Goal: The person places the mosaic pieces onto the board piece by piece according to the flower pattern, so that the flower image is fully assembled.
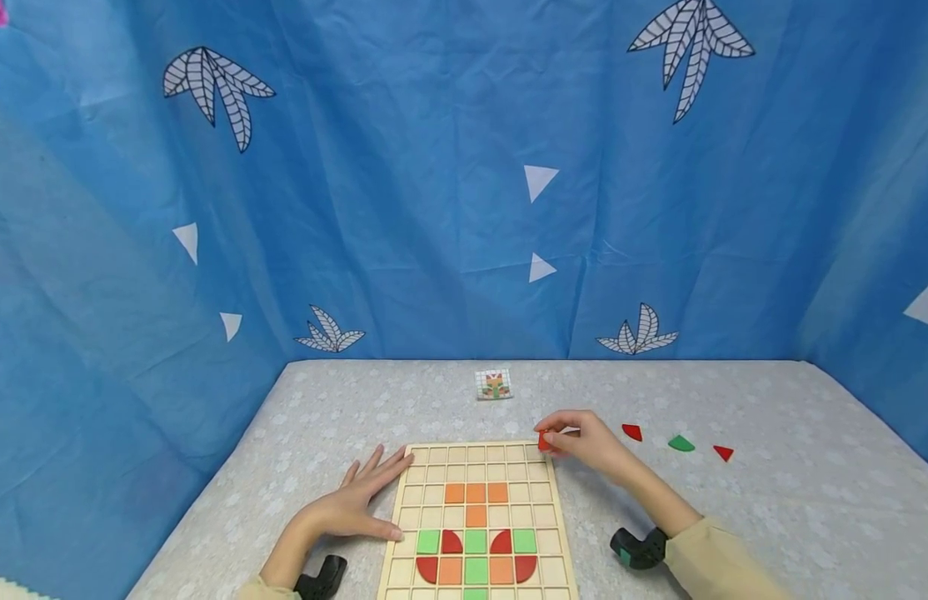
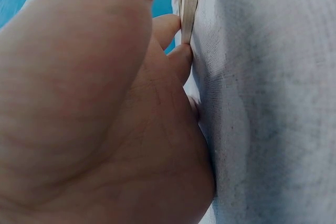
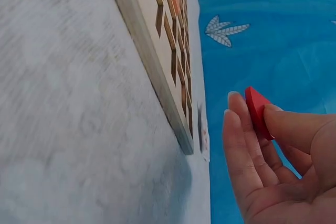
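A light wooden grid board (image 1: 434, 457) lies on the table, with orange, green and red tiles set in several of its squares. My left hand (image 1: 351, 506) rests at the board's left side, fingers spread, thumb tip over the rim. Up close in the left wrist view, its fingertips (image 2: 180, 59) touch the board's edge. Over the far right corner of the board, my right hand (image 1: 587, 442) pinches a small red tile (image 1: 544, 441) between thumb and fingers. The right wrist view shows this tile (image 3: 256, 111) held above the table, its flat face partly covered by the thumb.
Right of the board lie a red quarter-round tile (image 1: 632, 432), a green one (image 1: 681, 443) and another red tile (image 1: 724, 452). Behind the board is a small pattern card (image 1: 494, 384). A blue curtain (image 1: 464, 208) hangs at the table's back and sides.
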The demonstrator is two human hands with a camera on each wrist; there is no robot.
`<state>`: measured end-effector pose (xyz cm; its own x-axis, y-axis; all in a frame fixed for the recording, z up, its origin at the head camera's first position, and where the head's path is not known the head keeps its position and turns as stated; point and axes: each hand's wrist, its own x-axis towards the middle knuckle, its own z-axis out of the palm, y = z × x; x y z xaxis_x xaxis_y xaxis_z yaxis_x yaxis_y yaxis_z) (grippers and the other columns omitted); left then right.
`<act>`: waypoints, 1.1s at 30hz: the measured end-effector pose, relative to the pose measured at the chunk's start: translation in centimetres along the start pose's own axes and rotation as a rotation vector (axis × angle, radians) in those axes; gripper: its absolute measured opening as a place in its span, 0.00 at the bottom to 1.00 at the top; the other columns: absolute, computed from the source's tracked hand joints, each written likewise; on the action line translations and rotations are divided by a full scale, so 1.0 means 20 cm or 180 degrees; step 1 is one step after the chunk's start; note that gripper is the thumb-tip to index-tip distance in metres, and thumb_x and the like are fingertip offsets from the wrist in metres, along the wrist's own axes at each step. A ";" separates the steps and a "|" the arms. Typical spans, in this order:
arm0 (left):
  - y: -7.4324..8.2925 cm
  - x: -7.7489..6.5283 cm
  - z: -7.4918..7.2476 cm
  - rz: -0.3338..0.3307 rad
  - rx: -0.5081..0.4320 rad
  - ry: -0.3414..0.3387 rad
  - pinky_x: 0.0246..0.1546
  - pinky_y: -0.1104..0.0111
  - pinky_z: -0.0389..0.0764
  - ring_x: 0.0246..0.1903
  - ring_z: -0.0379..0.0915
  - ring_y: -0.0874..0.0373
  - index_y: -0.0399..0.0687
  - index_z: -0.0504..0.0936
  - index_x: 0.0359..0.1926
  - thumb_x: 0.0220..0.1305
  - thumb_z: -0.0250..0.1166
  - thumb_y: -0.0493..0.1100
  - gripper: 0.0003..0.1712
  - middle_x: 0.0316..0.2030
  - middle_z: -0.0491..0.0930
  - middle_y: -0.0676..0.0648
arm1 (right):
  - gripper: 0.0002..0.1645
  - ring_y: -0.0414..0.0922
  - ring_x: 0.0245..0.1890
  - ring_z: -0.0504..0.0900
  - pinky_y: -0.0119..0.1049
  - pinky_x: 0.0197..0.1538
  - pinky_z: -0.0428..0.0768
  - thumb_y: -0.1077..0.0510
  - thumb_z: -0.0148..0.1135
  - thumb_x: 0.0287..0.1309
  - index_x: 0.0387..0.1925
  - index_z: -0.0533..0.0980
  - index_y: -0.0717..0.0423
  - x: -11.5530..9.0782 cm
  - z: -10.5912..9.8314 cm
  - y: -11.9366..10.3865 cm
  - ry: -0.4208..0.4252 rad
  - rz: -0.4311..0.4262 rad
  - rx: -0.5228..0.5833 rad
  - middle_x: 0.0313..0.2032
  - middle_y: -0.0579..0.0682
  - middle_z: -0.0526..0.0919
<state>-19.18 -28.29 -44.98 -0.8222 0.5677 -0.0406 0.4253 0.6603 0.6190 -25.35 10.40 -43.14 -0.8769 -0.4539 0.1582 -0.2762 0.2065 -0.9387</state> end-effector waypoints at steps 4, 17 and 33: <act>0.00 0.00 0.00 -0.0009 0.0000 0.0001 0.57 0.35 0.26 0.67 0.22 0.35 0.44 0.50 0.73 0.49 0.72 0.57 0.57 0.71 0.43 0.39 | 0.15 0.55 0.36 0.81 0.43 0.39 0.82 0.65 0.57 0.63 0.46 0.76 0.74 0.03 0.04 -0.02 -0.0105 0.0008 0.0068 0.37 0.55 0.80; 0.00 0.00 0.00 -0.0017 0.0003 -0.0016 0.57 0.36 0.26 0.67 0.22 0.35 0.46 0.50 0.73 0.49 0.72 0.57 0.57 0.71 0.43 0.40 | 0.12 0.48 0.33 0.81 0.40 0.37 0.81 0.69 0.54 0.62 0.45 0.79 0.68 0.17 0.21 -0.10 -0.0616 -0.0330 -0.0441 0.41 0.59 0.80; 0.01 0.00 0.00 -0.0068 0.0047 -0.0006 0.57 0.36 0.27 0.67 0.22 0.36 0.46 0.51 0.73 0.49 0.71 0.59 0.58 0.71 0.43 0.41 | 0.06 0.41 0.27 0.80 0.31 0.31 0.78 0.69 0.66 0.52 0.35 0.80 0.64 0.26 0.39 -0.11 -0.0603 -0.0328 -0.0558 0.28 0.47 0.80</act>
<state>-19.16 -28.24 -44.87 -0.8305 0.5543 -0.0551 0.4132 0.6795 0.6063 -26.28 0.85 -42.56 -0.7561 -0.6308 0.1746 -0.4385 0.2901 -0.8506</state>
